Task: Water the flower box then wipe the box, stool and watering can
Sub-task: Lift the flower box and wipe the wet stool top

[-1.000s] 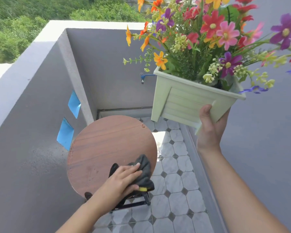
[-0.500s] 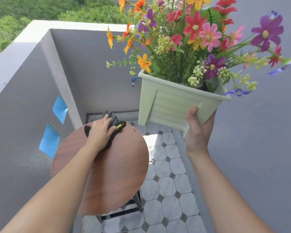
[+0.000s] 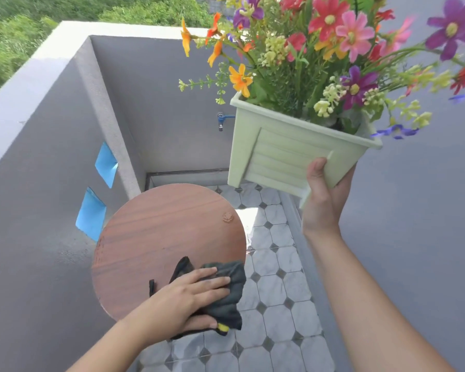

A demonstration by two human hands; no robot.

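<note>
The flower box (image 3: 293,154) hung at the right of the frame, tilted, its lower corner gripped by the right hand (image 3: 324,200). At lower centre the left hand (image 3: 188,296) pressed a dark cloth (image 3: 226,288) on the stool (image 3: 167,245) edge. One-handed, the tilted box might slip or spill.

Half a second ago my left hand (image 3: 192,296) had the dark cloth (image 3: 223,291) pressed at the far edge of the round stool (image 3: 167,237) top; now I have dragged it back to the near edge, where the cloth hangs partly over the rim, much as it did a second ago. My view has swung too, so the flower box (image 3: 287,154) in my right hand (image 3: 324,200) sits further right and lower in frame than before.
</note>
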